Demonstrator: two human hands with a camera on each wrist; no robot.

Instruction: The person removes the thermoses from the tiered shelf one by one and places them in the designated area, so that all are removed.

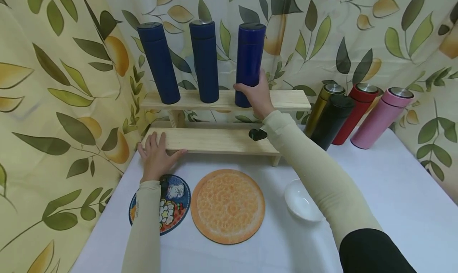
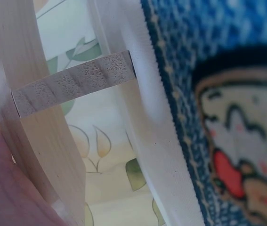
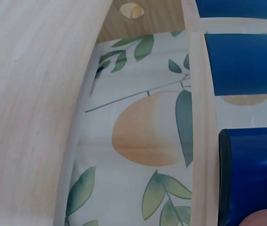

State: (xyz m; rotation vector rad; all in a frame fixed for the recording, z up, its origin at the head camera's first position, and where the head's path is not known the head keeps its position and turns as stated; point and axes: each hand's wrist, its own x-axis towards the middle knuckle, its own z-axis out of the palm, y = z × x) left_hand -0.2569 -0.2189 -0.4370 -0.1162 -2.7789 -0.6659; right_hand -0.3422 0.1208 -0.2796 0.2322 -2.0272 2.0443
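Observation:
My right hand grips the lower part of a glossy dark-blue thermos bottle, which stands upright at the upper step of a two-tier wooden rack. In the right wrist view the bottle's base is right at the step's edge, with a fingertip showing below. To its left, two matte blue bottles stand on the same step. My left hand rests with spread fingers on the left end of the lower step, thumb along its front edge. The left wrist view catches only part of that palm.
Gold, black, red and pink bottles stand right of the rack. In front lie a round orange mat, a patterned round mat partly under the left forearm, and a white bowl beside the right sleeve. Leaf-print curtain hangs behind.

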